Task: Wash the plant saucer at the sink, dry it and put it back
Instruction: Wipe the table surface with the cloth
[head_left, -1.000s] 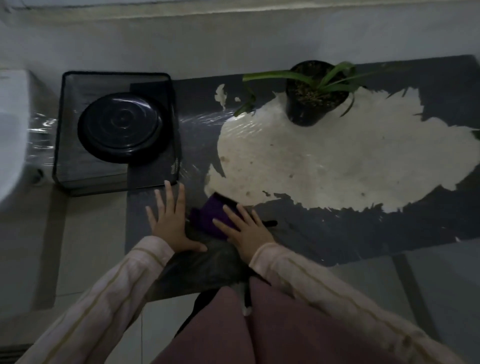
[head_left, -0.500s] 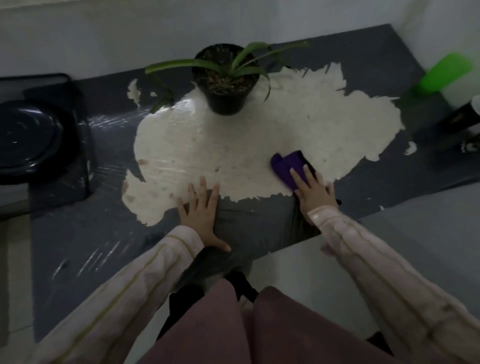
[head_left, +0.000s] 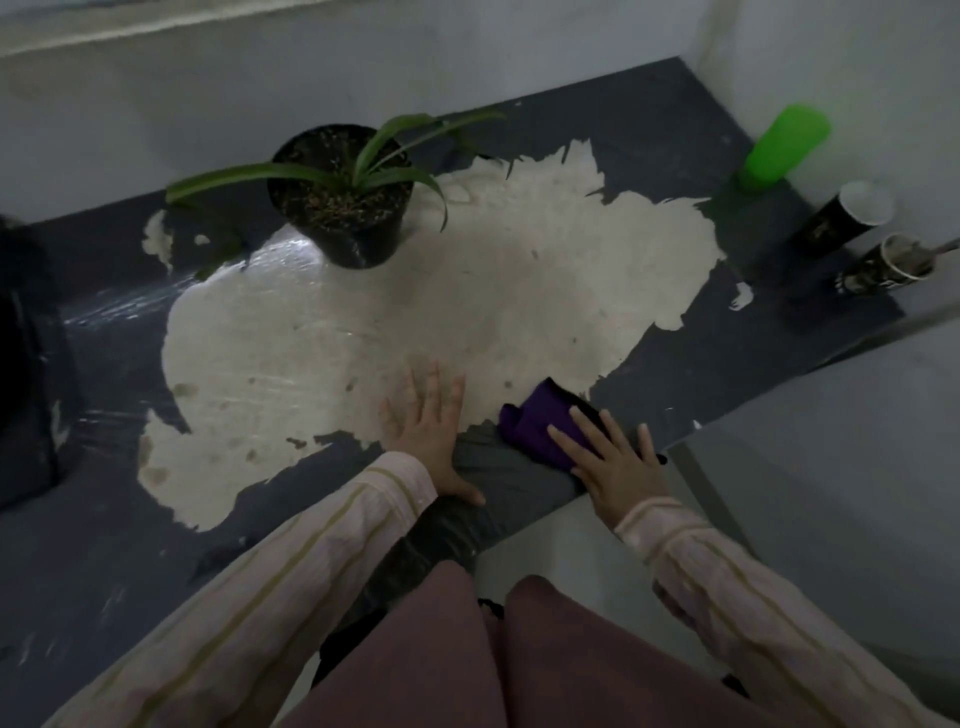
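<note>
The black plant pot (head_left: 337, 218) with long green leaves stands at the back of the dark counter (head_left: 675, 374), on a large pale worn patch (head_left: 415, 312). A dark shape (head_left: 21, 364) at the far left edge is where the tray with the black saucer stood; I cannot make out the saucer itself. My left hand (head_left: 431, 431) lies flat on the counter near its front edge, fingers apart. My right hand (head_left: 613, 462) rests flat, fingers spread, on a purple cloth (head_left: 535, 426). Between the hands a grey sheet (head_left: 504, 473) hangs over the edge.
A green tumbler (head_left: 784, 145) and two black paper cups (head_left: 841, 218) (head_left: 888, 267) stand in the back right corner. A pale wall runs behind the counter. Light floor lies below the front edge, to the right.
My right hand slid the purple cloth rightward along the front of the pale patch. My view swung right, so the tray and saucer left the frame. My left hand followed a little.
</note>
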